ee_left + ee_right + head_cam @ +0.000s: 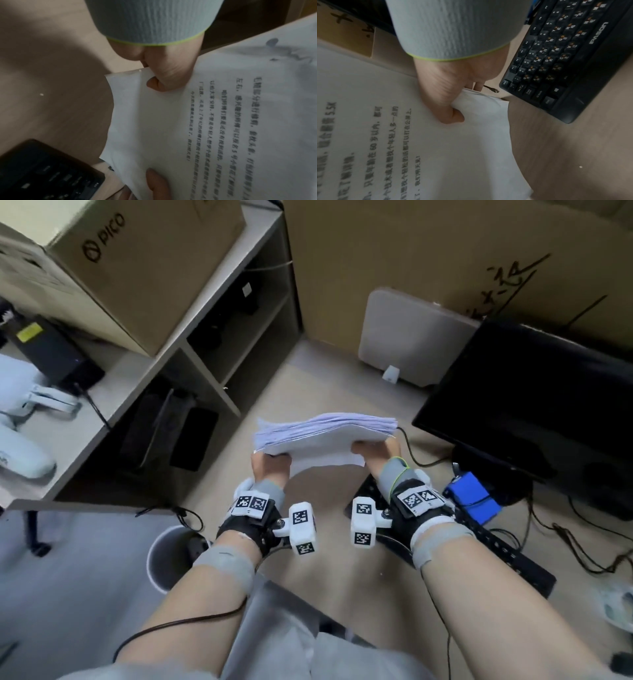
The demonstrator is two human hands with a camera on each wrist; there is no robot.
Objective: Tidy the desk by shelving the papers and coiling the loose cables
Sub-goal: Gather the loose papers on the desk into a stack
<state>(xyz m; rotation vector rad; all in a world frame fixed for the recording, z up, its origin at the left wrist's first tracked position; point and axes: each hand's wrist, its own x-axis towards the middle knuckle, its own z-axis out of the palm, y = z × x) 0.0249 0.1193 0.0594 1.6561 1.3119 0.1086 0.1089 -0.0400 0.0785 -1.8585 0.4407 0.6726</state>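
Black keyboard (570, 56), dark monitor (527, 392), PICO cardboard box (137, 265), white bin (168, 556), blue pack (474, 501)

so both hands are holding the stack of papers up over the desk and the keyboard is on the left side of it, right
Not quite: the keyboard lies on the right side of the stack, beside the right hand, as the right wrist view shows. The rest stands: the left hand and the right hand each hold one end of the stack of papers up over the desk.
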